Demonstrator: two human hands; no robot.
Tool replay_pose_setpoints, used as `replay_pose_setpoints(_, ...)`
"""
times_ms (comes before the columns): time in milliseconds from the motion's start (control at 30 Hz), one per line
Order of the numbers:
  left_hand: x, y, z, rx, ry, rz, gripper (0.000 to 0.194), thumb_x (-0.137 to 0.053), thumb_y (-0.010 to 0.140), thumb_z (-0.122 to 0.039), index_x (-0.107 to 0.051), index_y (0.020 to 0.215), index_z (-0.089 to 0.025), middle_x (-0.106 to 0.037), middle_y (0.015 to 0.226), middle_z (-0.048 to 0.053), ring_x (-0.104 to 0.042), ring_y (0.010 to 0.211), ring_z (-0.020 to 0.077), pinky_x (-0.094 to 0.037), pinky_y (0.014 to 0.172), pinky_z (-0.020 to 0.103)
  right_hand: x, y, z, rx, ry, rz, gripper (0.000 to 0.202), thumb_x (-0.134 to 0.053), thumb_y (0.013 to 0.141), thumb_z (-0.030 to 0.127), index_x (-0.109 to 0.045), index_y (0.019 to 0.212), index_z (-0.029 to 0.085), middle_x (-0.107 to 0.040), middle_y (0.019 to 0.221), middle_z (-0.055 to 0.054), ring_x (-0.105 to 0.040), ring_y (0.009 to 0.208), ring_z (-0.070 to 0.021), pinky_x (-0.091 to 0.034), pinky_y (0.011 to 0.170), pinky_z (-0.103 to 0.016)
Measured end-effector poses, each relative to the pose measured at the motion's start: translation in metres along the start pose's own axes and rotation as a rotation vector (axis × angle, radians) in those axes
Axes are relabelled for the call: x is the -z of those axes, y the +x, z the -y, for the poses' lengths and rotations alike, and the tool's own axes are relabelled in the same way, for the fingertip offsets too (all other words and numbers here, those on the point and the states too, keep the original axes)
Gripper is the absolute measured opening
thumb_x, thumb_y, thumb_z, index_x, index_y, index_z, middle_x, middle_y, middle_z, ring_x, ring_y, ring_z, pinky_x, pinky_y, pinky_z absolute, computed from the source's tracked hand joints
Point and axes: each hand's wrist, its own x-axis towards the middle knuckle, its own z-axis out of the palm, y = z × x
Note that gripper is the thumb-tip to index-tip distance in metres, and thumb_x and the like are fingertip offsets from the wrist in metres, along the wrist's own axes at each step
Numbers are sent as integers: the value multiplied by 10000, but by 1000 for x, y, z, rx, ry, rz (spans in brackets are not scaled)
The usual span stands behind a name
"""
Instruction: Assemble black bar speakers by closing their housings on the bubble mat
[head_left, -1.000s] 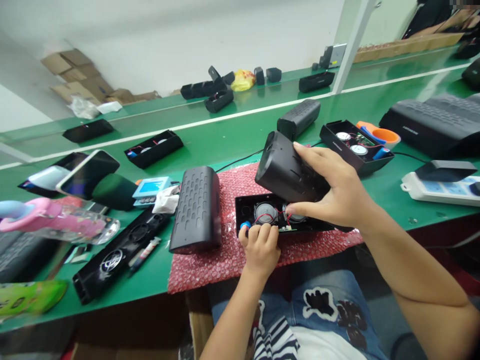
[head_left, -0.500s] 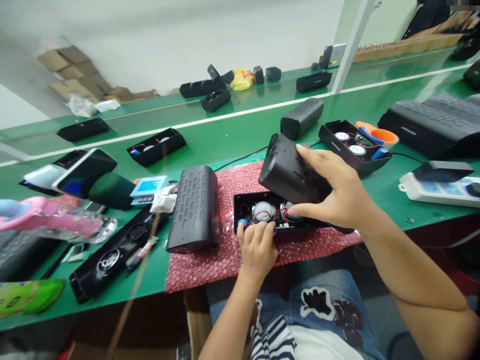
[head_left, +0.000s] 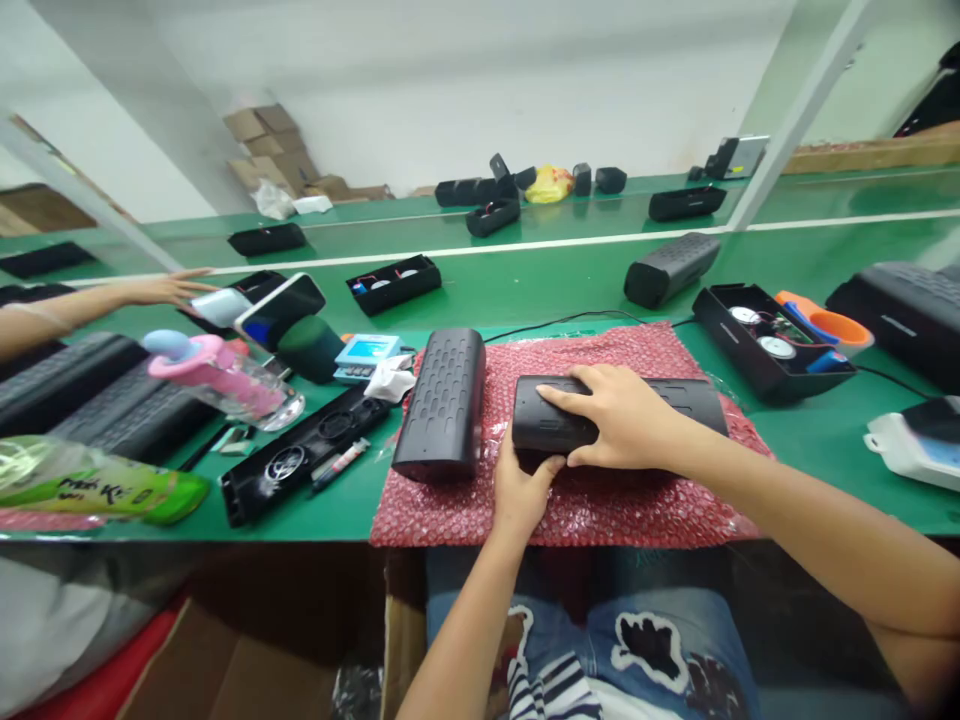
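On the red bubble wrap (head_left: 420,515), a black speaker (head_left: 686,400) lies lengthwise, its patterned grille cover upward. My right hand (head_left: 619,415) spans its top, fingers over the far side and thumb at the near edge. With thumb and fingers my left hand (head_left: 521,490) grips the near left corner; some of its fingertips are hidden behind the speaker. The speaker's inside is out of sight. Left of it and apart stands a second black speaker (head_left: 442,400), also grille up.
An opened speaker shell (head_left: 772,345) with wiring sits right, beside an orange tape roll (head_left: 829,325) and power strip (head_left: 911,445). Leftward are a black speaker panel (head_left: 300,450), a pink-topped bottle (head_left: 225,375) and a green packet (head_left: 97,480). Another person's hand (head_left: 169,290) reaches in far left.
The raised cover in my right hand has come down over the open shell, hiding its drivers and wires. My left hand has moved to the corner. The view has swung left.
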Motion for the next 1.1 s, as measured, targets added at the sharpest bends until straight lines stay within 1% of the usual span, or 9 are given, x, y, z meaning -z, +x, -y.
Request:
replay_pose_setpoints(67,0,-1,-2,12,20,-18,659,-768,699,-313,-511,1284,-155,-635,1261,137,-606,1174,296,-464,1026,439,-9,3,-5,0,18,41,853,-784,706,557,-492,1446,249,-555,1291,-222,-572,1134,-399,-471,914,-515)
replay_pose_setpoints(167,0,-2,-2,29,23,-13,729,-762,701,-296,-470,1354,-155,-588,1339,148,-555,1247,303,-409,1084,458,-16,3,-13,-3,26,58,854,-740,739,603,-471,1462,235,-557,1286,-224,-580,1126,-387,-484,900,-502)
replay_pose_setpoints(267,1,-3,-2,32,7,-4,806,-764,709,-303,-408,1422,-178,-513,1432,143,-481,1334,292,-339,1143,451,-17,2,-15,8,6,53,855,-736,743,606,-468,1464,232,-551,1292,-226,-579,1126,-388,-481,908,-507)
replay_pose_setpoints(367,0,-4,-2,26,2,-11,832,-763,718,-320,-381,1447,-197,-462,1477,136,-425,1382,286,-295,1171,442,-16,2,-14,13,17,65,866,-735,733,623,-477,1460,228,-560,1282,-225,-581,1123,-387,-481,918,-500)
replay_pose_setpoints(567,-1,-4,0,54,-56,6,825,-758,722,-326,-382,1441,-175,-471,1463,148,-456,1349,293,-330,1148,445,-17,4,-10,11,35,83,855,-697,765,631,-459,1472,215,-563,1284,-226,-592,1108,-387,-489,907,-499)
replay_pose_setpoints(767,-1,-4,-2,74,-52,-13,821,-771,699,-314,-407,1425,-195,-473,1464,134,-430,1371,295,-292,1169,448,-15,2,-11,-5,51,106,855,-739,748,584,-457,1473,230,-551,1304,-222,-592,1105,-382,-485,911,-502)
replay_pose_setpoints(933,-1,-4,-2,84,-62,0,805,-767,707,-330,-415,1418,-194,-508,1426,134,-476,1330,296,-344,1136,447,-19,1,-10,7,46,79,835,-679,778,637,-461,1471,224,-542,1309,-233,-583,1113,-392,-478,913,-521)
replay_pose_setpoints(1033,0,-5,-3,87,-47,-5,808,-772,701,-320,-416,1416,-199,-511,1431,128,-487,1320,297,-347,1134,453,-26,0,-9,10,36,71,851,-665,780,653,-445,1480,221,-522,1338,-241,-573,1131,-403,-476,921,-536)
replay_pose_setpoints(1100,0,-5,-4,88,-32,-5,820,-774,704,-330,-405,1424,-196,-508,1435,132,-483,1325,295,-343,1138,457,-25,-1,-11,11,32,89,830,-636,809,647,-427,1490,222,-512,1359,-243,-550,1179,-414,-463,948,-556)
